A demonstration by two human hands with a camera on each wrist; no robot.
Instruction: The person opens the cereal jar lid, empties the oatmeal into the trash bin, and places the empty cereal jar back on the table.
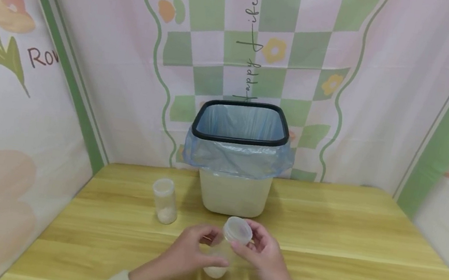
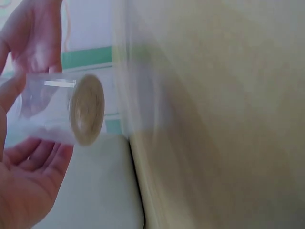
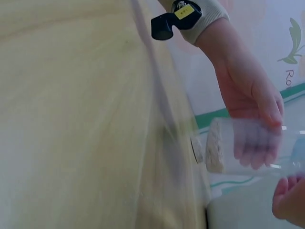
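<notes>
Both hands are on a clear plastic jar (image 1: 215, 272) with pale, grainy stuff in its bottom, held tilted above the table. My left hand (image 1: 194, 250) wraps its body, thumb on the near side and fingers behind, as the right wrist view shows through the clear wall (image 3: 224, 143). At the top, my right hand (image 1: 264, 251) grips the translucent lid (image 1: 238, 230) between thumb and fingers. In the left wrist view the jar's round base (image 2: 88, 109) faces the tabletop. A similar jar (image 1: 164, 201) stands upright to the left, pale stuff at its bottom.
Behind the hands stands a white bin (image 1: 235, 195) with a black rim (image 1: 239, 140) and a blue bag (image 1: 239, 159) folded over it. The wooden table (image 1: 342, 256) ends at printed curtains (image 1: 101, 52) at the back and sides.
</notes>
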